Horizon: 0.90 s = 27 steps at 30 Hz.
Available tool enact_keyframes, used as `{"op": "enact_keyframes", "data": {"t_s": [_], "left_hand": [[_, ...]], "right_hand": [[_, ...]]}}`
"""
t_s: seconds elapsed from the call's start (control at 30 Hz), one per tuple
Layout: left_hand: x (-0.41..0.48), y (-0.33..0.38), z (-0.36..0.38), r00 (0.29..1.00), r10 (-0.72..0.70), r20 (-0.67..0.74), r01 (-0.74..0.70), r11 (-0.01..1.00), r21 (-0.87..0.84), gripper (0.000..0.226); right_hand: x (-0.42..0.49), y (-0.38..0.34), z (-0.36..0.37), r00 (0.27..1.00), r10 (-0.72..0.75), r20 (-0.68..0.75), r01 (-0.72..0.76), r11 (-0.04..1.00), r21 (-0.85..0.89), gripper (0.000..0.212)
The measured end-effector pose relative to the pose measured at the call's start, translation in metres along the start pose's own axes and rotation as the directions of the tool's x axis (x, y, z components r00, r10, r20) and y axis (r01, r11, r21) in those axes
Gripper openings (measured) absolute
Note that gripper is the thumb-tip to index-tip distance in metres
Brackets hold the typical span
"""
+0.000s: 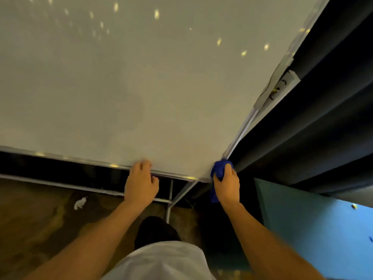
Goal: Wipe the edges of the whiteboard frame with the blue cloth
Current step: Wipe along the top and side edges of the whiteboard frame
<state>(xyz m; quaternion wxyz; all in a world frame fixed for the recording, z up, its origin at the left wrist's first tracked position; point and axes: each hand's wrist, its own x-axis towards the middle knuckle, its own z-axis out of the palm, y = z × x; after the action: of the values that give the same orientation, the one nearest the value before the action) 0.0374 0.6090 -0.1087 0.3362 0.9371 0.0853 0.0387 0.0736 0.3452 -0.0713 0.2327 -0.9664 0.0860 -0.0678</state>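
Observation:
A large whiteboard (131, 87) fills the upper view, edged by a silver metal frame (66, 158) along the bottom and up the right side. My right hand (227, 184) is shut on a bunched blue cloth (219, 169), pressed against the frame's bottom right corner. My left hand (141, 182) grips the bottom frame edge a little to the left, fingers curled over it onto the board face. A tail of the cloth hangs below my right wrist.
Dark curtains (323, 118) hang right behind the board's right edge. A metal stand leg (170, 207) and crossbar run under the board. A crumpled white paper (80, 203) lies on the brown floor. A teal panel (312, 229) stands at lower right.

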Motion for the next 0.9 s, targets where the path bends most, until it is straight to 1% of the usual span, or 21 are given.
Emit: {"op": "enact_keyframes", "data": {"t_s": [0.03,0.07,0.1,0.13,0.17,0.2,0.23,0.27,0.37,0.43,0.5,0.53,0.57,0.63,0.7,0.73,0.77,0.8,0.83,0.87,0.9], "left_hand": [[-0.007,-0.004,0.010,0.952,-0.300,0.054,0.304,0.923,-0.237,0.036],[-0.011,-0.007,0.020,0.830,-0.527,0.183,0.548,0.707,-0.448,0.040],[-0.014,-0.007,0.030,0.697,-0.622,0.356,0.678,0.412,-0.609,0.045],[-0.016,-0.007,0.042,0.610,-0.598,0.520,0.693,0.084,-0.716,0.050],[-0.013,-0.007,0.054,0.591,-0.503,0.631,0.617,-0.222,-0.755,0.055],[-0.007,-0.004,0.065,0.617,-0.424,0.663,0.501,-0.438,-0.746,0.061],[0.002,0.002,0.073,0.645,-0.397,0.653,0.385,-0.569,-0.727,0.066],[0.012,0.014,0.078,0.667,-0.396,0.631,0.291,-0.642,-0.710,0.069],[0.029,0.062,0.093,0.727,-0.389,0.566,0.173,-0.694,-0.699,0.072],[0.034,0.085,0.104,0.799,-0.342,0.495,0.109,-0.727,-0.678,0.076],[0.038,0.098,0.115,0.843,-0.362,0.397,-0.032,-0.772,-0.635,0.074],[0.039,0.102,0.116,0.846,-0.370,0.385,-0.060,-0.782,-0.620,0.072],[0.039,0.105,0.118,0.840,-0.389,0.378,-0.083,-0.781,-0.619,0.072],[0.035,0.111,0.126,0.827,-0.419,0.374,-0.120,-0.782,-0.612,0.073],[0.034,0.118,0.134,0.803,-0.461,0.378,-0.178,-0.790,-0.586,0.075],[0.037,0.121,0.138,0.779,-0.498,0.381,-0.225,-0.789,-0.571,0.073],[0.040,0.123,0.141,0.746,-0.544,0.386,-0.277,-0.779,-0.563,0.069],[0.043,0.125,0.140,0.705,-0.584,0.402,-0.307,-0.763,-0.569,0.062],[0.045,0.124,0.138,0.653,-0.620,0.435,-0.315,-0.745,-0.588,0.054],[0.049,0.122,0.135,0.584,-0.661,0.472,-0.310,-0.719,-0.622,0.048],[0.051,0.119,0.132,0.514,-0.700,0.496,-0.300,-0.688,-0.661,0.045]], "right_hand": [[0.000,0.004,0.001,1.000,-0.022,0.007,0.022,1.000,0.003,0.027],[0.000,0.009,0.002,0.999,-0.051,0.014,0.051,0.999,0.011,0.027],[0.002,0.016,0.002,0.995,-0.095,0.026,0.094,0.995,0.023,0.027],[0.006,0.025,0.002,0.986,-0.163,0.047,0.161,0.986,0.035,0.027],[0.011,0.034,0.001,0.968,-0.239,0.071,0.236,0.971,0.048,0.027],[0.018,0.041,-0.001,0.944,-0.315,0.097,0.311,0.949,0.061,0.027],[0.026,0.047,-0.005,0.908,-0.399,0.126,0.392,0.917,0.075,0.028],[0.036,0.051,-0.010,0.861,-0.483,0.161,0.474,0.876,0.094,0.028],[0.061,0.055,-0.027,0.694,-0.654,0.302,0.648,0.750,0.136,0.025],[0.072,0.057,-0.037,0.623,-0.676,0.395,0.657,0.725,0.205,0.023],[0.086,0.050,-0.048,0.512,-0.716,0.474,0.657,0.682,0.322,0.023],[0.092,0.043,-0.052,0.462,-0.733,0.499,0.640,0.665,0.385,0.023],[0.098,0.030,-0.056,0.385,-0.773,0.505,0.650,0.615,0.446,0.022],[0.099,-0.007,-0.056,0.268,-0.858,0.438,0.679,0.490,0.546,0.019],[0.097,-0.055,-0.035,0.155,-0.908,0.389,0.718,0.375,0.587,0.016],[0.093,-0.081,-0.021,0.096,-0.911,0.402,0.755,0.330,0.567,0.024],[0.087,-0.105,-0.003,0.006,-0.898,0.440,0.808,0.264,0.527,0.038],[0.079,-0.126,0.016,-0.114,-0.852,0.511,0.882,0.150,0.446,0.047],[0.067,-0.144,0.033,-0.243,-0.769,0.591,0.940,-0.037,0.338,0.047],[0.056,-0.158,0.048,-0.357,-0.663,0.658,0.934,-0.277,0.228,0.042],[0.047,-0.169,0.060,-0.457,-0.547,0.701,0.845,-0.512,0.152,0.035]]}}
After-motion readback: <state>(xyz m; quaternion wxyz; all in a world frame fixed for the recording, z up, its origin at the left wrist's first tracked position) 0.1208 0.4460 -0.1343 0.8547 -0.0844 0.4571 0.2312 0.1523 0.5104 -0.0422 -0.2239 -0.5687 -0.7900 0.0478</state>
